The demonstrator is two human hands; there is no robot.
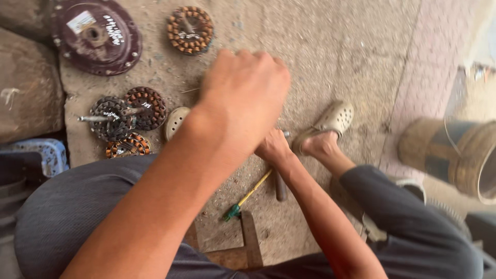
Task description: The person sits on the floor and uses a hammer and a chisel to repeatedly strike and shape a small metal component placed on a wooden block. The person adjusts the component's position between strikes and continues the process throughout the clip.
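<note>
Far left: a blue perforated plastic crate (pixel 45 155) sat at the frame edge beside the person's grey-trousered knee. Above it, a round dark-maroon metal motor cover (pixel 96 35) lay flat on the gritty concrete floor (pixel 336 46). Below the cover, three wound stators clustered together: a dark stator with a steel shaft (pixel 109 118) protruding leftward, a copper-wound ring stator (pixel 146 107) touching it on the right, and an orange-and-black stator (pixel 127 146) just beneath. A fourth copper-wound stator (pixel 190 29) lay apart, higher up.

Centre: the left hand (pixel 244 95) was raised above the floor, blurred, fingers curled into a loose fist; whether it grasped anything could not be told. Part of a beige perforated clog (pixel 175 122) showed beside its wrist.

Right of centre: the right hand (pixel 274 147) was low at the floor, closed around something small and metallic, identity unclear. Just below it lay a dark-handled tool (pixel 280 187) and a yellow-shafted screwdriver with green handle (pixel 247 198), near each other on the floor. The person's foot in a second beige clog (pixel 330 121) rested just beside the right hand.

Far right: a brown cylindrical drum (pixel 454 152) lay on its side.
</note>
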